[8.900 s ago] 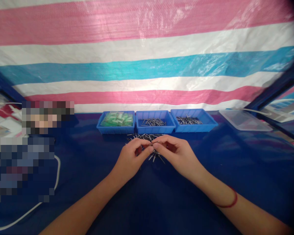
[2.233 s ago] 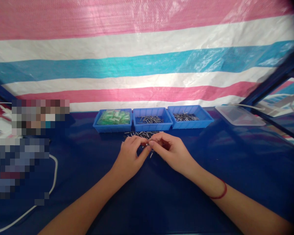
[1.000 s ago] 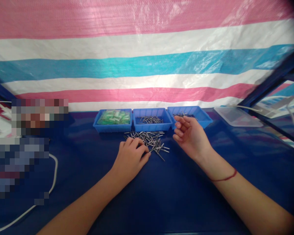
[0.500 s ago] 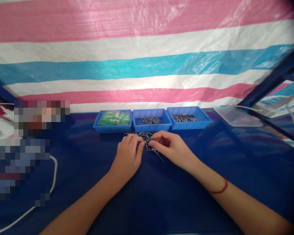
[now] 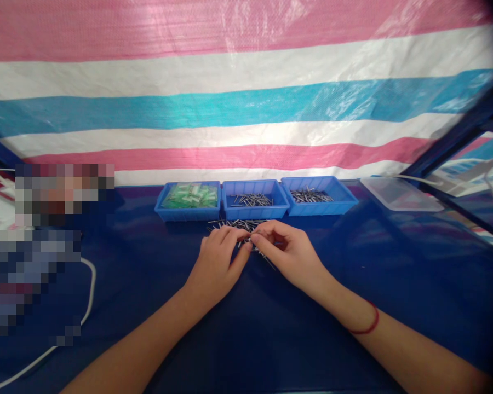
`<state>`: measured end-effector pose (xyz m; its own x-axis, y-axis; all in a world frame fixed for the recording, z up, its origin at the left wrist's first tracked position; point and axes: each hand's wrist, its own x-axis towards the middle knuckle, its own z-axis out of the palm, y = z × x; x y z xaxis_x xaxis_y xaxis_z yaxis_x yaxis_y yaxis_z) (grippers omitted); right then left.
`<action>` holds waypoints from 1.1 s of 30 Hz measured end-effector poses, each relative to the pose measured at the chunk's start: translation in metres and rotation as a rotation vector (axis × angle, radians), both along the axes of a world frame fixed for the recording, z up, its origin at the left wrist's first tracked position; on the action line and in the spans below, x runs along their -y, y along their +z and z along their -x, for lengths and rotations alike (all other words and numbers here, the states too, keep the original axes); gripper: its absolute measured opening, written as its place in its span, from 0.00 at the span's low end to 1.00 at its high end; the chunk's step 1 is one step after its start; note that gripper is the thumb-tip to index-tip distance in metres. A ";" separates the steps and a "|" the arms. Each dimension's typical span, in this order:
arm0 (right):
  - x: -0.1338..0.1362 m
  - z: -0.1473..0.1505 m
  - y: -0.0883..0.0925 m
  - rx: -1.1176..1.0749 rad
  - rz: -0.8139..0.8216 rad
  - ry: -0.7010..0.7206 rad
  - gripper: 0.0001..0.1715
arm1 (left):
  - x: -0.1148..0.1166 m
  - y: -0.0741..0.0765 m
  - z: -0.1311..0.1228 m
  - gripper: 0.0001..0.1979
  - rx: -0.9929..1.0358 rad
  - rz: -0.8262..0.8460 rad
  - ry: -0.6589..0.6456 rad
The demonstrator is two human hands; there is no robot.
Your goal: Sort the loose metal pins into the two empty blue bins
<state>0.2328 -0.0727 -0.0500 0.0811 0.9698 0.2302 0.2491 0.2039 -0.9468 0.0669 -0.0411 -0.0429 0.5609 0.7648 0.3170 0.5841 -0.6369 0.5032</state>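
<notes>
A loose pile of thin metal rivets (image 5: 238, 223) lies on the dark blue table, partly hidden behind both hands. My left hand (image 5: 222, 254) is closed in a pinch at the pile's near side. My right hand (image 5: 287, 249), with a red string on its wrist, is also pinched, its fingertips meeting the left ones. A tiny pale piece shows between the fingertips; what each hand grips is too small to name. Just behind the pile are a middle blue bin (image 5: 255, 212) and a right blue bin (image 5: 324, 208), both holding metal rivets.
A left blue bin (image 5: 188, 214) holds green-and-white packets. At the back right lies a translucent plastic lid or tray (image 5: 400, 194). A white cable (image 5: 92, 284) curves over the left side, near blurred-out items. A striped sheet (image 5: 246, 109) hangs behind the table (image 5: 246, 339).
My left hand has moved right, so its fingertips now meet those of my right hand. The gap between them has closed. The view has shifted slightly.
</notes>
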 end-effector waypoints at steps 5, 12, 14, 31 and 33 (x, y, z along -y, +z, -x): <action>0.002 0.002 0.001 -0.036 -0.004 -0.001 0.08 | 0.001 0.000 0.002 0.08 0.014 -0.035 -0.013; 0.002 0.004 0.004 -0.065 0.003 0.013 0.07 | -0.001 0.001 0.002 0.05 0.046 -0.024 -0.016; 0.001 0.003 0.003 -0.072 0.001 0.015 0.07 | -0.002 0.001 0.002 0.05 0.068 -0.023 -0.008; -0.004 -0.006 0.005 0.060 0.015 0.030 0.08 | -0.003 0.001 0.003 0.08 0.109 0.006 0.021; -0.009 -0.012 0.007 -0.177 0.122 -0.061 0.12 | -0.004 -0.001 0.004 0.09 0.031 0.026 0.022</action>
